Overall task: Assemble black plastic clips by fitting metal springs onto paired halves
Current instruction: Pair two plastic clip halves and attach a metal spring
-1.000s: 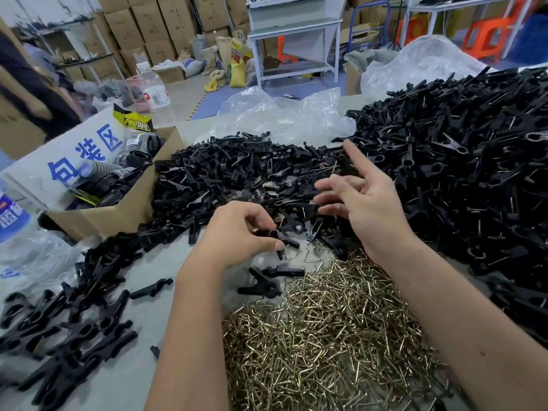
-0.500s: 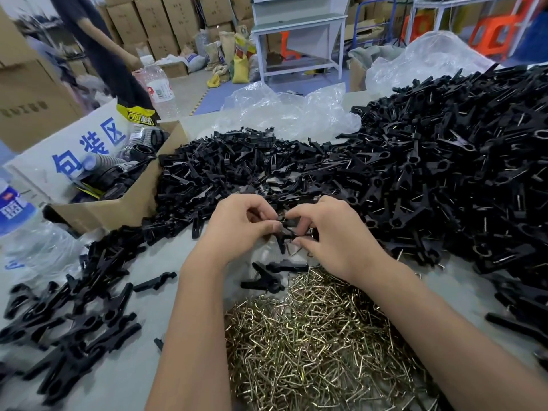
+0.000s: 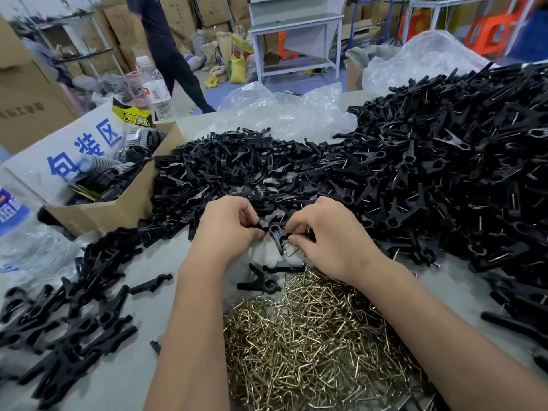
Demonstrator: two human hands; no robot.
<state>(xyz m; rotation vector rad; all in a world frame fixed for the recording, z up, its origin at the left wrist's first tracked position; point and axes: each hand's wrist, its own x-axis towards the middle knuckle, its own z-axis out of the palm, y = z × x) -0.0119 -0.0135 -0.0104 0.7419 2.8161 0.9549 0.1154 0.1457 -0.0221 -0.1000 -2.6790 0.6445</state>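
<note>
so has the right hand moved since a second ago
Yes. The right hand has come down from over the black pile to meet the left hand at a clip, just above the spring pile.

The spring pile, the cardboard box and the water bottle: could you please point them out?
spring pile [image 3: 311,351], head view, middle of the heap.
cardboard box [image 3: 118,210], head view, front wall.
water bottle [image 3: 154,87], head view, label.

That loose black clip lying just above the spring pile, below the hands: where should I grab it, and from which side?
Pinch the loose clip across its straight leg pointing right, coming down from above. It lies flat on the table, so only the top is open. Its forked end and round hub look awkward to pinch, and the spring pile crowds its near side.
</note>
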